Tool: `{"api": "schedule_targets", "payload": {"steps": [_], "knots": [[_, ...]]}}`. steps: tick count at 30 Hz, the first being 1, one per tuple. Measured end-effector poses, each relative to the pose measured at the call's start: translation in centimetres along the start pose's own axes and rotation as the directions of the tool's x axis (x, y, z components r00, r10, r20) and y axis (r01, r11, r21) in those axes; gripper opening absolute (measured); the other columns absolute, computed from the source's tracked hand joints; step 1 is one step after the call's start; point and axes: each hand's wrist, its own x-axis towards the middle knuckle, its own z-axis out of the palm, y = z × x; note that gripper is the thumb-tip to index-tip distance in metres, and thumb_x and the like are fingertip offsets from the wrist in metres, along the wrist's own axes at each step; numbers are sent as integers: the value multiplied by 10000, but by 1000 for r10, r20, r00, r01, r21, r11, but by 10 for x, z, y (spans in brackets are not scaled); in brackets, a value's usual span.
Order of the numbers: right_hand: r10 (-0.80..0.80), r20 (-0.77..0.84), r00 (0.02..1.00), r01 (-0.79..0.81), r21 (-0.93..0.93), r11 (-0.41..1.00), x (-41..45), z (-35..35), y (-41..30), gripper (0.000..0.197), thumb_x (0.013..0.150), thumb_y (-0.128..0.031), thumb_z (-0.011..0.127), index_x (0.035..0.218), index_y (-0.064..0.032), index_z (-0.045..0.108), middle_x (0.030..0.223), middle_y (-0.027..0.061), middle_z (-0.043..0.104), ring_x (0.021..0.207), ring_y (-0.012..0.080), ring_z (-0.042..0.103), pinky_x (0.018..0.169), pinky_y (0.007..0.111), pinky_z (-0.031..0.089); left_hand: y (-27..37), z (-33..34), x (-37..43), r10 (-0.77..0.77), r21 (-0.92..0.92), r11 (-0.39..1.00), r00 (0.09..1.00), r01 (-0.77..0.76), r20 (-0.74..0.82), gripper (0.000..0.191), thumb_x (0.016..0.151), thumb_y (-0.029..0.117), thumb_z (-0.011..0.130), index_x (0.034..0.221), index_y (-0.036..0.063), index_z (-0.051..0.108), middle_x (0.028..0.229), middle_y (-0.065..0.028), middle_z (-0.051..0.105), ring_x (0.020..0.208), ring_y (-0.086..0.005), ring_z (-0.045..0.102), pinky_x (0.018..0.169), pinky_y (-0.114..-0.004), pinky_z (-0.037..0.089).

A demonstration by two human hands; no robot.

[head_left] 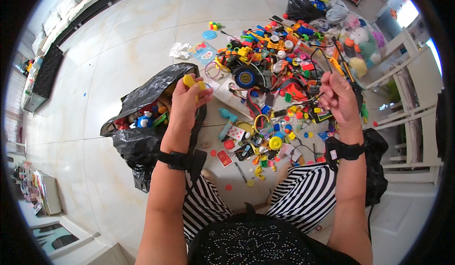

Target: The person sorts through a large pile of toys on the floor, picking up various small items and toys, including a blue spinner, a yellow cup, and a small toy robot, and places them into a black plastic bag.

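My left hand (186, 99) holds a yellow plastic toy piece (192, 83) above the right edge of an open black plastic bag (138, 142). Stuffed and plastic toys, among them a blue and white figure (144, 119), lie inside the bag. My right hand (337, 94) pinches a thin black cord or strap (316, 53) over the right side of a large toy pile (270, 48); part of what it grips is hidden by the fingers. Between my hands are a black toy wheel with a blue hub (245, 77), a yellow disc (275, 143) and playing cards (225, 158).
Beyond the pile stand another black bag (302, 5) and a clear bag of plush toys (359, 42). A white chair frame (408, 115) is at the right. A turquoise toy (227, 117), a blue lid (209, 34) and crumpled paper (180, 50) lie on the tiled floor (117, 69).
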Motion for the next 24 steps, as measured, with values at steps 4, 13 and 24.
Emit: {"api": "schedule_targets", "payload": {"steps": [4, 13, 24], "knots": [[-1, -44, 999, -1, -41, 999, -1, -2, 1, 244, 960, -289, 519, 921, -57, 585, 651, -54, 437, 476, 1, 320, 469, 163, 334, 7, -44, 2, 303, 714, 693, 939, -101, -161, 291, 902, 49, 482, 1190, 7, 496, 1012, -188, 594, 682, -224, 656, 662, -328, 505], [-15, 126, 992, 21, -44, 999, 16, 53, 13, 225, 954, -274, 528, 939, -59, 594, 684, -32, 490, 518, 39, 412, 467, 188, 326, -14, -73, -7, 420, 976, 157, 905, -149, 71, 506, 807, 132, 610, 1264, 4, 434, 1302, -228, 447, 1137, -409, 498, 899, -449, 464], [-229, 108, 967, 164, 423, 891, 7, 36, -24, 333, 953, -319, 518, 1093, -20, 564, 803, -2, 563, 550, 40, 419, 508, 188, 360, -2, 85, -50, -23, 317, 940, 900, -129, 435, 257, 957, 263, 489, 905, 58, 636, 613, 50, 442, 550, -48, 399, 499, -207, 322]]}}
